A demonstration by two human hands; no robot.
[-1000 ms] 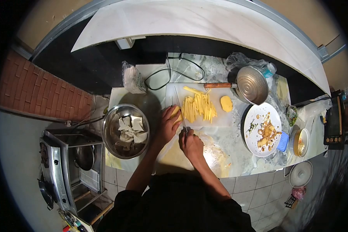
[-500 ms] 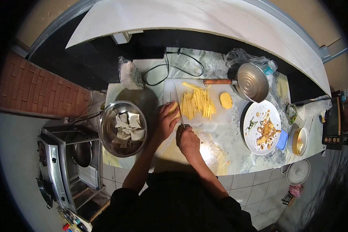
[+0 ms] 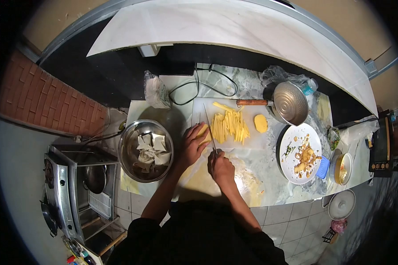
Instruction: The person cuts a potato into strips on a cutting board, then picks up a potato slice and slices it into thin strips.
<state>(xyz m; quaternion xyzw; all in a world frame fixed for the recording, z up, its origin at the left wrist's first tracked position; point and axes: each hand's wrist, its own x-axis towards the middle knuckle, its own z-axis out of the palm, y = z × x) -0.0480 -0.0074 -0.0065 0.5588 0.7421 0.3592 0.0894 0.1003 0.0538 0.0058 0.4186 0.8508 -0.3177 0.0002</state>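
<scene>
On the white cutting board (image 3: 257,142), my left hand (image 3: 193,143) presses its fingers over a peeled yellow potato piece (image 3: 204,134). My right hand (image 3: 221,167) is closed around the handle of a knife (image 3: 210,128). Its long blade points away from me, upright on edge along the right side of that piece. Just right of the blade lies a pile of cut potato strips (image 3: 230,126), a few of them loose at the top. Another peeled potato piece (image 3: 261,123) rests apart on the board's right side.
Left of the board stands a steel bowl (image 3: 123,154) holding folded white pieces. A saucepan (image 3: 289,104) extends its wooden handle over the board's back edge. A white plate (image 3: 287,163) with peelings, a blue square item (image 3: 323,167) and a small bowl (image 3: 348,165) are at right. A black cord (image 3: 216,95) lies behind.
The whole view has shifted slightly, so everything appears a little lower and further right. Both hands keep their holds, and the knife stays beside the potato piece.
</scene>
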